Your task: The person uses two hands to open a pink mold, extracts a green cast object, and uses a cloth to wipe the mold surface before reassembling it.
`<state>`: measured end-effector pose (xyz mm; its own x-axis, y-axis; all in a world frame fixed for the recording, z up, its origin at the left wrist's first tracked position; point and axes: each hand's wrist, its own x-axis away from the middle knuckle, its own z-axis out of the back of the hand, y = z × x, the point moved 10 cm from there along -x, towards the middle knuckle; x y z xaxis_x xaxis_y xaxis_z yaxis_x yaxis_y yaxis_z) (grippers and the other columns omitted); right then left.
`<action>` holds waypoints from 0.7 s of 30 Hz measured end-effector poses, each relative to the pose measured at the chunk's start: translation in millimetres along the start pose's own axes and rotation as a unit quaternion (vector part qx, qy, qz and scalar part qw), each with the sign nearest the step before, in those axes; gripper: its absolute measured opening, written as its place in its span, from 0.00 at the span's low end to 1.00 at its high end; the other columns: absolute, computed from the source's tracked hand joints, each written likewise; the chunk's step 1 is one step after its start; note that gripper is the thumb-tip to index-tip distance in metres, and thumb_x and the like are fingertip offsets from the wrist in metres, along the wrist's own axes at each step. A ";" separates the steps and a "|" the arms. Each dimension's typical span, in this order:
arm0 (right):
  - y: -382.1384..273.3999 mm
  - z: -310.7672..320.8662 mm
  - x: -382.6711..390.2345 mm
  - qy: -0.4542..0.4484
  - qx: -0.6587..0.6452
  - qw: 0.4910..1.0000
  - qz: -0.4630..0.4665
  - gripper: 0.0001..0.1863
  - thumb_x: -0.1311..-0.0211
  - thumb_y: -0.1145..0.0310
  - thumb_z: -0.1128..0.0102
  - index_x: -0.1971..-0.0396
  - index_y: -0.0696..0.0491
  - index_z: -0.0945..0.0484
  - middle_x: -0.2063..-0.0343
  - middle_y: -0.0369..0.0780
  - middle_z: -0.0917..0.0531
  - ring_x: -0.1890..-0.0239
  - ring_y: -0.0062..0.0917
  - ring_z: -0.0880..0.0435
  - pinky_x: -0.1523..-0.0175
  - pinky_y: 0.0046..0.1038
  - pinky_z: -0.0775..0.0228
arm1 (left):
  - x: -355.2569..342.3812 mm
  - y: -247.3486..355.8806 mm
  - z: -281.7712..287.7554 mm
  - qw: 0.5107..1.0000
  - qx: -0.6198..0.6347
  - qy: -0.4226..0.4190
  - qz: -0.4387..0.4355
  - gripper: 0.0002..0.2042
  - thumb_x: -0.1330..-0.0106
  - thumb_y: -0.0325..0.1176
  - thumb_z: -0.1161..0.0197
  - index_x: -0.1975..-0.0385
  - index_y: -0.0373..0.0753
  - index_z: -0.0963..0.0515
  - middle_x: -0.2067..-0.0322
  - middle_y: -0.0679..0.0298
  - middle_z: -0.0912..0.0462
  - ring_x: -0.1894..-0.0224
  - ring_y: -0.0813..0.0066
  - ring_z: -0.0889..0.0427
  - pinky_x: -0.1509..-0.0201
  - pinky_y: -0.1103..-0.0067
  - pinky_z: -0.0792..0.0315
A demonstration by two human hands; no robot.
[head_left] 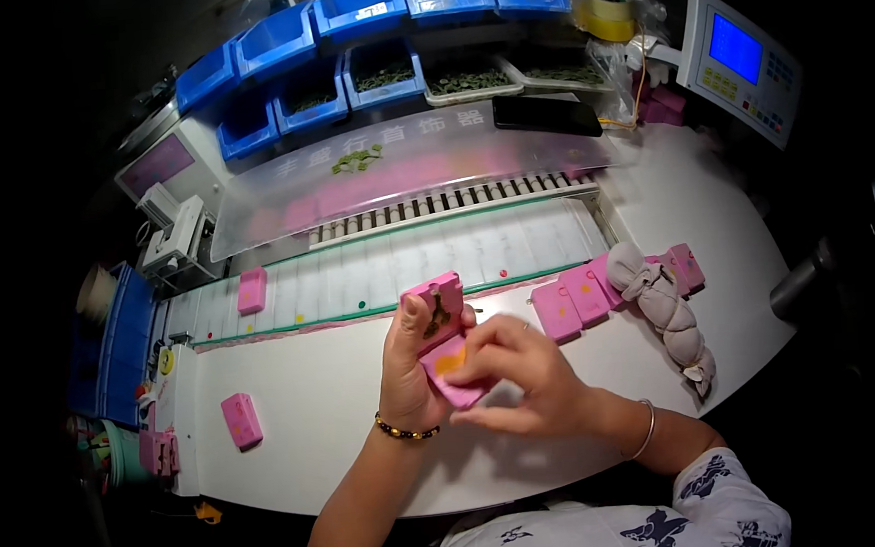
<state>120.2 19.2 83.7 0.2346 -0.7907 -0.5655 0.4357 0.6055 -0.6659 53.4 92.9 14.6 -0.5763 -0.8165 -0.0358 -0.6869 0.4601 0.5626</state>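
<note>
Over the white worktop, my left hand holds an opened pink block. Its upper half stands tilted with dark green shapes in its recess; the lower half has a yellow patch. My right hand has bent fingers on the lower half, at the yellow patch, partly hiding it. A single pink block lies to the left. At the right, a row of pink blocks lies beside a knotted cream cloth bundle.
A roller conveyor and flat belt run behind, under a clear cover with a dark phone. Above are blue bins. A panel with blue screen stands back right, a grey machine and blue crate left.
</note>
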 end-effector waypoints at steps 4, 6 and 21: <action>-1.7 -19.1 7.0 -0.058 -0.045 0.997 -0.010 0.16 0.46 0.65 0.31 0.58 0.51 0.19 0.62 0.37 0.23 0.69 0.28 0.20 0.63 0.27 0.26 | 3.4 -8.1 7.8 0.997 0.038 0.046 0.045 0.19 0.31 0.51 0.45 0.67 0.38 0.26 0.73 0.58 0.21 0.75 0.70 0.20 0.69 0.73 0.22; 2.3 -13.8 7.9 -0.040 -0.070 0.997 -0.019 0.14 0.45 0.68 0.32 0.58 0.51 0.18 0.62 0.38 0.22 0.71 0.26 0.20 0.66 0.25 0.27 | 5.8 -11.2 6.4 0.996 0.017 0.046 0.074 0.17 0.31 0.47 0.47 0.71 0.38 0.25 0.75 0.58 0.21 0.74 0.69 0.20 0.69 0.73 0.24; -16.3 40.6 2.1 0.129 0.033 0.990 0.037 0.09 0.50 0.79 0.31 0.67 0.56 0.18 0.70 0.39 0.27 0.72 0.24 0.26 0.71 0.25 0.30 | -2.4 -19.4 34.1 0.989 -0.061 0.120 0.058 0.22 0.30 0.53 0.53 0.75 0.40 0.27 0.78 0.59 0.22 0.76 0.69 0.21 0.70 0.74 0.25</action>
<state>148.8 4.0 113.1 0.0414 -0.6892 -0.7234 0.4833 0.6475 -0.5892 52.9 97.8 -24.4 -0.5169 -0.8264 0.2233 -0.5554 0.5222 0.6472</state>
